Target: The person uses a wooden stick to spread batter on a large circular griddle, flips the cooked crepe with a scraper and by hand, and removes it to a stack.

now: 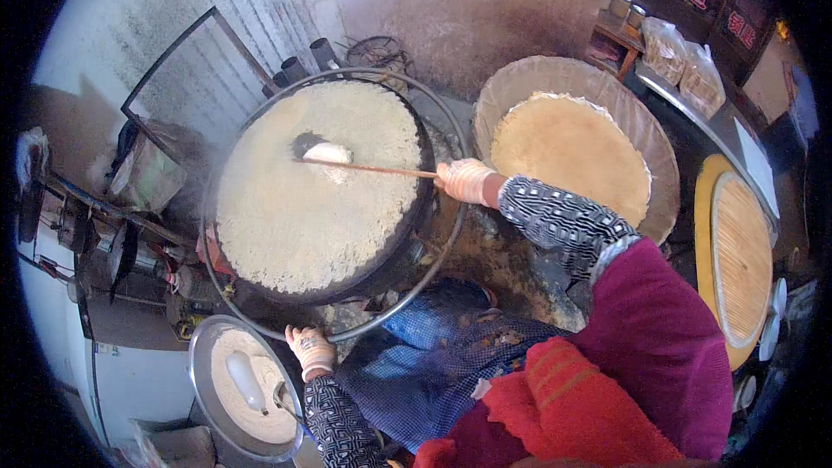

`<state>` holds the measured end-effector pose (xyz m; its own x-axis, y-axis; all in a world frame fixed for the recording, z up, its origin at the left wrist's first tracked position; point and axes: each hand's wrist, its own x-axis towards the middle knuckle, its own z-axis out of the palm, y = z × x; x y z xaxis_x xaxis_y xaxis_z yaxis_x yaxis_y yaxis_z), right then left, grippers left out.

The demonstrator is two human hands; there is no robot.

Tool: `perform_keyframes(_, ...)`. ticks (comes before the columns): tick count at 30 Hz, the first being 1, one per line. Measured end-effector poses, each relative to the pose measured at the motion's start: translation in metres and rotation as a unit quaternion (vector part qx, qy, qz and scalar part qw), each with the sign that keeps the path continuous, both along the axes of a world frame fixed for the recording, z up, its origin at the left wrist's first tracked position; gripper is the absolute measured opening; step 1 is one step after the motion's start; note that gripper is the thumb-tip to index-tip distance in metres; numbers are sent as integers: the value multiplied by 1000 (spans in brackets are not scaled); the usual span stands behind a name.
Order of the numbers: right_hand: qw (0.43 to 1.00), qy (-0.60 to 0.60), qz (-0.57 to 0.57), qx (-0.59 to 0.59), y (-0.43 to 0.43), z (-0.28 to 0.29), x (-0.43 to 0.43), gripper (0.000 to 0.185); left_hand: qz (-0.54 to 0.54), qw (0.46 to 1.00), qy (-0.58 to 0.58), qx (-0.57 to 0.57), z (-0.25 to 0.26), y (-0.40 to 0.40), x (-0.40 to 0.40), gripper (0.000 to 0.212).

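Note:
My right hand (463,181), in a pale glove, grips a thin wooden stick (383,171) over a large round griddle (364,283). Pale batter (279,208) covers most of its top in a thin layer with ragged edges. The stick's far end rests against a white lump of dough or batter (329,154), with a small dark bare patch (307,142) beside it. A metal ring (448,244) runs around the griddle. My left hand (312,348), also gloved, is closed on the ring's near side.
A metal basin (195,364) of batter at lower left holds a ladle (281,396) and a whitish oblong thing (246,380). Rightward, a cloth-lined round tray (663,162) bears stacked thin flatbreads (565,149). A round slatted board (741,260) stands far right. Bagged goods (702,78) sit behind.

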<state>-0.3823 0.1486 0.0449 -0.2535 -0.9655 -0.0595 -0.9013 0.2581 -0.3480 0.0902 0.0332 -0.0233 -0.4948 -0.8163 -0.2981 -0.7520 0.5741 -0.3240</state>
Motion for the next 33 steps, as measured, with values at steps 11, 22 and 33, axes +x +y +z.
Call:
perform_keyframes(11,992,68,-61,87,-5,-5,-23,50,-48,995,-86,-25,-6,-74,49,25)
perform_keyframes(22,834,-536,-134,-15,54,50,113,41,-45,996,-68,-21,-11,-48,37,24)
perform_keyframes(33,718,-682,-137,37,0,-14,94,49,-53,949,302,71,29,145,-156,52)
